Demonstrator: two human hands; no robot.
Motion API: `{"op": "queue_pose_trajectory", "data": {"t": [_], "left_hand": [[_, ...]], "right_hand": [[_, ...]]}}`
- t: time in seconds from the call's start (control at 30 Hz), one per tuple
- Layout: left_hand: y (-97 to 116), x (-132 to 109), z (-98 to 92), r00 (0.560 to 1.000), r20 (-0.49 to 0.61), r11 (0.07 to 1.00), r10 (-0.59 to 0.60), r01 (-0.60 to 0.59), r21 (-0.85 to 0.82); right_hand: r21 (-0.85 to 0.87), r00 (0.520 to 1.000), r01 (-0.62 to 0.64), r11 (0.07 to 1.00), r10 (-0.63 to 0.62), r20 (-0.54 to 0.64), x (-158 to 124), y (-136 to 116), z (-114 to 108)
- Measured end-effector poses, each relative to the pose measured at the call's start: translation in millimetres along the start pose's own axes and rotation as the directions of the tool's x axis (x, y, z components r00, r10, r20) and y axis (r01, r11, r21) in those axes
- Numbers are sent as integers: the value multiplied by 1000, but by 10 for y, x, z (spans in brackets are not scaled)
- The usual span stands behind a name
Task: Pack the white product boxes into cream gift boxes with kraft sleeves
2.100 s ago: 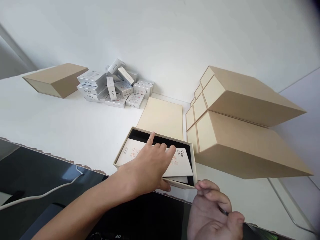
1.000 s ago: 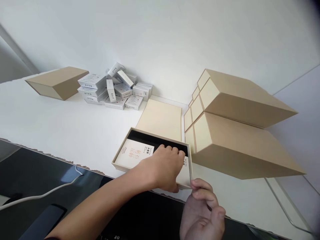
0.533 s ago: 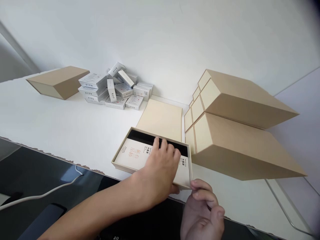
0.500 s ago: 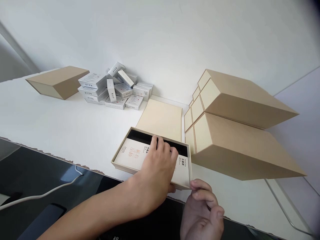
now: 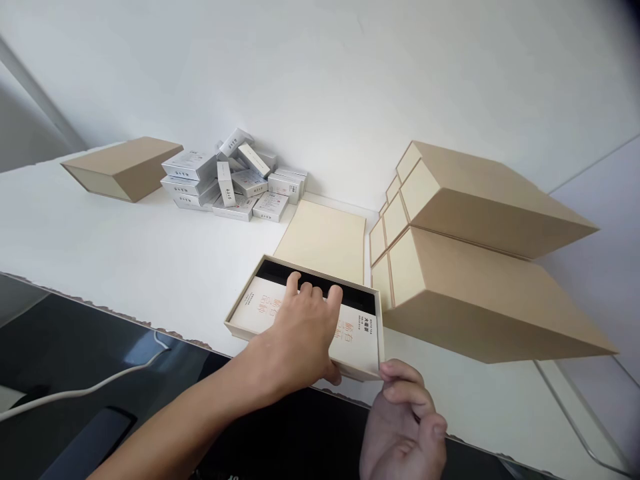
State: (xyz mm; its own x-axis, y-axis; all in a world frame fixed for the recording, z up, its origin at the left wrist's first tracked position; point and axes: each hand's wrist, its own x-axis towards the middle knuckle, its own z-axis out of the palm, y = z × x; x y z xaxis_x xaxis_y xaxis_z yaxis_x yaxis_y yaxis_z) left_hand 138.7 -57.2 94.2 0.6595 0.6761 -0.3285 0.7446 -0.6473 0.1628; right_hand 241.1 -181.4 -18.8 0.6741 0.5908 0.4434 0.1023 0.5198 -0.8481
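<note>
An open cream tray box (image 5: 239,328) lies tilted at the table's front edge, with white printed packets (image 5: 367,343) and a black strip (image 5: 273,272) inside. My left hand (image 5: 300,333) reaches over the packets from the left, palm down. Its fingers are apart, the tips near the black strip, the thumb at the box's front wall. What lies under the palm is hidden. At the box's front right corner is my right hand (image 5: 405,420), palm up, with half-bent fingers touching the corner and the thumb apart. A flat cream lid panel (image 5: 325,237) lies behind the box.
Large tan boxes (image 5: 480,293) stand stacked at the right. Small silver-white boxes (image 5: 235,183) are piled against the wall, with another tan box (image 5: 125,167) to their left. A white cable (image 5: 100,381) hangs below the table's (image 5: 125,257) ragged edge.
My left hand has slid slightly left over the packets and its fingers have spread, uncovering more print on the right packet. My right hand has stayed at the corner.
</note>
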Motion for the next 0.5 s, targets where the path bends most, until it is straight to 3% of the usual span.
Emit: {"op": "queue_pose_trajectory", "data": {"t": [0.2, 0.37, 0.43, 0.5], "left_hand": [[-56, 6, 133, 994, -106, 988, -16, 0, -153], [-221, -107, 142, 986, -124, 966, 109, -135, -220], [-311, -186, 89, 959, -207, 937, 193, -243, -250], [-411, -248, 5, 923, -303, 914, 239, -319, -251]], "right_hand": [[-9, 1000, 12, 1000, -12, -25, 3, 12, 17], [-27, 999, 40, 999, -40, 0, 19, 25, -8], [-111, 994, 107, 988, -104, 34, 10, 21, -27], [-322, 977, 207, 924, -176, 122, -8, 12, -36]]}}
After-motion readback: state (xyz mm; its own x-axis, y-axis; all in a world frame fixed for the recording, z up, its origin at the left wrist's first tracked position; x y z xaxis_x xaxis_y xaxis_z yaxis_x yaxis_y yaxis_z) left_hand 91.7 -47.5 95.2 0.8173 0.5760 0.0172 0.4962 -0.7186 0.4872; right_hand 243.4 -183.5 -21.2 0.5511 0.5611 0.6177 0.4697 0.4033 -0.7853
